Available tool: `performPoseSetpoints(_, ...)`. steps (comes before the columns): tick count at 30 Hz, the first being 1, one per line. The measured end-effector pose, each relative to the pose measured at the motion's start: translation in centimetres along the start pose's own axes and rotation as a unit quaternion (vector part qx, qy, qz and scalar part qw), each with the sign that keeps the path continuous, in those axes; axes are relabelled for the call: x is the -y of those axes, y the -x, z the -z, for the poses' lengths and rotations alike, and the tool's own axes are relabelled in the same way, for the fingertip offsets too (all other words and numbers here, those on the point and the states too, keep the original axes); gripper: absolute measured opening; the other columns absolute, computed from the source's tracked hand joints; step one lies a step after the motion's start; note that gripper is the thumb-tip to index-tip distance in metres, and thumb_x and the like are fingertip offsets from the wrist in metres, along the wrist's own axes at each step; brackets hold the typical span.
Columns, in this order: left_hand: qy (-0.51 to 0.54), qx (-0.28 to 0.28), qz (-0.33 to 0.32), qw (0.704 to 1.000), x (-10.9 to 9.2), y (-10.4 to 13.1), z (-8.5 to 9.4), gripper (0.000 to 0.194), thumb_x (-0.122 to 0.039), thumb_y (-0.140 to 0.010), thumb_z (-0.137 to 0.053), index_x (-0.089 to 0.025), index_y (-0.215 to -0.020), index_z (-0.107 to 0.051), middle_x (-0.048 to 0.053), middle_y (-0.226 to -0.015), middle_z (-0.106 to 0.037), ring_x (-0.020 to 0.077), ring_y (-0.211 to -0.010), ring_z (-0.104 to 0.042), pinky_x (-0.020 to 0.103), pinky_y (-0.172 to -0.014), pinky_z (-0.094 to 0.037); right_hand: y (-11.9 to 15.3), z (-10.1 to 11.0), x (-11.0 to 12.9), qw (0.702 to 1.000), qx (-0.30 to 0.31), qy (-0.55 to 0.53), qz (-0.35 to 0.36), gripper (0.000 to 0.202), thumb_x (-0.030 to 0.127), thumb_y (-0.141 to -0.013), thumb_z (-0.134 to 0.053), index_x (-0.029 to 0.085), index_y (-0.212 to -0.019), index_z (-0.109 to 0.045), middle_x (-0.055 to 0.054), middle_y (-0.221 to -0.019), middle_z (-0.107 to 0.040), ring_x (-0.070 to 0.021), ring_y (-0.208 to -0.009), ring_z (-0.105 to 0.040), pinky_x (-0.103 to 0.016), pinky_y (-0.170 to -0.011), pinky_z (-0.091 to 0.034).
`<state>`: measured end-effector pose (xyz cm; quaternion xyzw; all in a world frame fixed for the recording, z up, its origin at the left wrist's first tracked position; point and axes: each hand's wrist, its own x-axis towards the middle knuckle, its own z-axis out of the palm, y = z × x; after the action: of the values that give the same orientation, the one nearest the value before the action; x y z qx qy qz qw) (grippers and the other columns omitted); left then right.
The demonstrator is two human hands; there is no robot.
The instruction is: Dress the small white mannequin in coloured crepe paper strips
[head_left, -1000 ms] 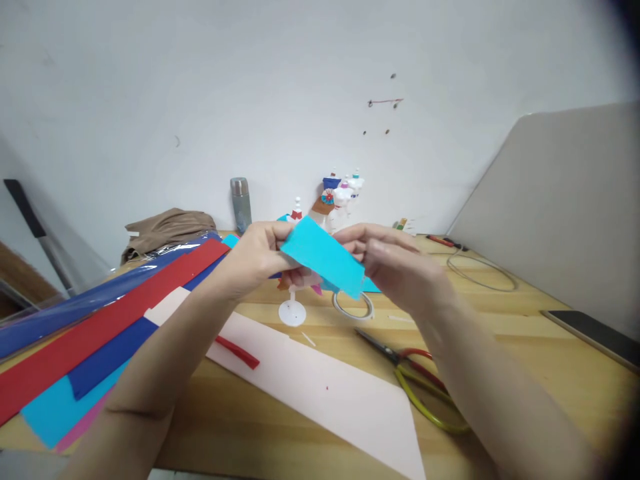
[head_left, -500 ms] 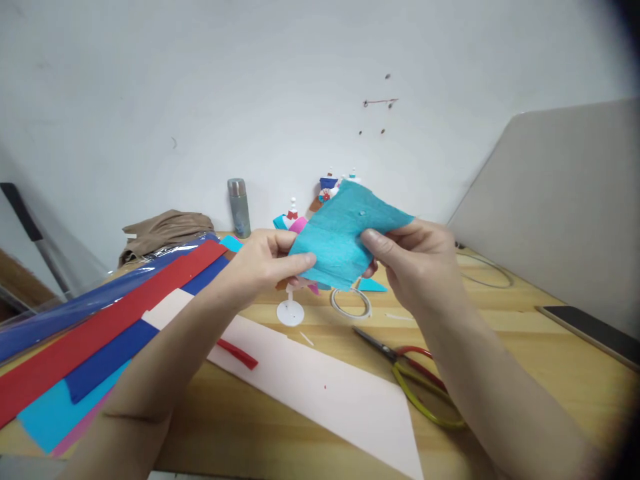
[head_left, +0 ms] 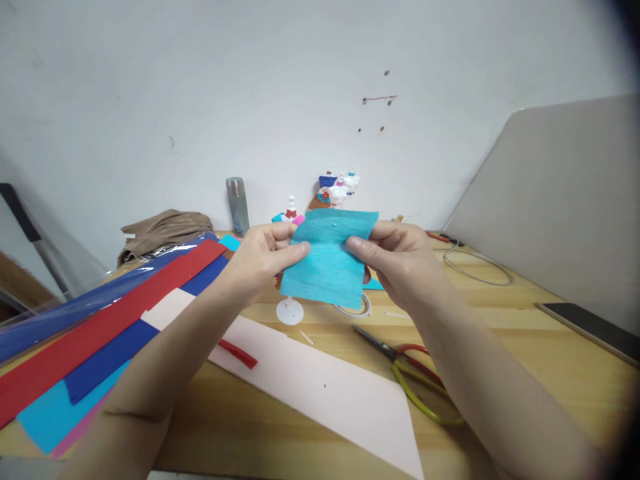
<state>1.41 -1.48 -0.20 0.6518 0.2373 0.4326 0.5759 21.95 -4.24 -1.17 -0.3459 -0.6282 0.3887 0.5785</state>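
A turquoise piece of crepe paper [head_left: 327, 267] is stretched between my two hands above the table, its face turned toward me. My left hand [head_left: 273, 257] pinches its left edge, thumb in front and fingers behind. On the right side, my right hand [head_left: 395, 257] grips it the same way, the thumb resting on the front. A small raised spot shows near the paper's upper middle. Behind the paper, partly hidden, stands a small figure on a white round base [head_left: 290, 311], with a white beaded top and a red bow.
Scissors [head_left: 400, 360] with red and yellow handles lie below my right forearm. Coloured paper strips [head_left: 115, 313] spread at left; a pale pink sheet [head_left: 330, 393] bears a red scrap [head_left: 239, 354]. Further back are a flask [head_left: 238, 208], small decorated figures [head_left: 335, 187], and a phone [head_left: 590, 327] at right.
The turquoise paper has turned from a slant to nearly level and come slightly lower. My right hand has shifted left, closer to my left hand. Both keep their hold.
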Motion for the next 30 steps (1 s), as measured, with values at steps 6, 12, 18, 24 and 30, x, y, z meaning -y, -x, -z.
performPoseSetpoints(6, 0.03, -0.033, -0.037, 0.998, 0.4, -0.6, 0.1, 0.025, -0.029, -0.068, -0.084, -0.014, -0.088, -0.08, 0.004, -0.078, -0.076, 0.0148, -0.067, -0.067, 0.024, -0.062, -0.052, -0.1, -0.2, 0.1, 0.998, -0.003, -0.049, 0.024, 0.018, 0.031, -0.067, -0.087, 0.025, -0.081, -0.077, 0.003, -0.064, -0.066, -0.0103, -0.051, -0.054, -0.025, -0.045, -0.047)
performPoseSetpoints(12, 0.017, -0.074, -0.029, 0.997, 0.1, -0.4, 0.2, 0.02, -0.026, -0.073, -0.076, -0.018, -0.091, -0.082, 0.003, -0.077, -0.073, 0.0139, -0.068, -0.065, 0.022, -0.059, -0.05, -0.3, 0.2, 0.1, 0.998, 0.011, -0.066, 0.02, 0.012, 0.027, -0.064, -0.087, 0.028, -0.074, -0.081, 0.001, -0.071, -0.073, -0.0113, -0.054, -0.055, -0.026, -0.045, -0.045)
performPoseSetpoints(18, -0.016, -0.019, -0.066, 0.997, 0.1, -0.2, 1.3, 0.023, -0.031, -0.079, -0.079, -0.02, -0.098, -0.081, 0.004, -0.08, -0.073, 0.0137, -0.067, -0.067, 0.022, -0.057, -0.052, -0.5, 1.0, -0.4, 0.995, 0.046, -0.023, 0.081, 0.007, 0.028, -0.075, -0.083, 0.03, -0.082, -0.084, 0.0, -0.074, -0.069, -0.0135, -0.066, -0.06, -0.028, -0.055, -0.049)
performPoseSetpoints(24, -0.048, -0.001, -0.099, 0.994, -0.1, -0.1, 2.1, 0.021, -0.035, -0.081, -0.081, -0.018, -0.093, -0.08, 0.005, -0.08, -0.074, 0.013, -0.061, -0.067, 0.022, -0.053, -0.052, -0.4, 1.4, -0.4, 0.984, 0.095, 0.015, 0.149, 0.011, 0.026, -0.082, -0.079, 0.031, -0.088, -0.085, -0.003, -0.081, -0.069, -0.0135, -0.067, -0.058, -0.028, -0.055, -0.049)
performPoseSetpoints(30, -0.019, 0.01, -0.084, 0.996, -0.5, -0.3, 1.5, 0.022, -0.035, -0.079, -0.081, -0.016, -0.088, -0.076, 0.002, -0.068, -0.069, 0.0116, -0.049, -0.062, 0.02, -0.043, -0.044, -0.4, 1.3, -0.1, 0.98, 0.108, 0.054, 0.155, 0.013, 0.02, -0.082, -0.075, 0.031, -0.082, -0.083, -0.002, -0.083, -0.066, -0.0135, -0.071, -0.058, -0.028, -0.057, -0.049)
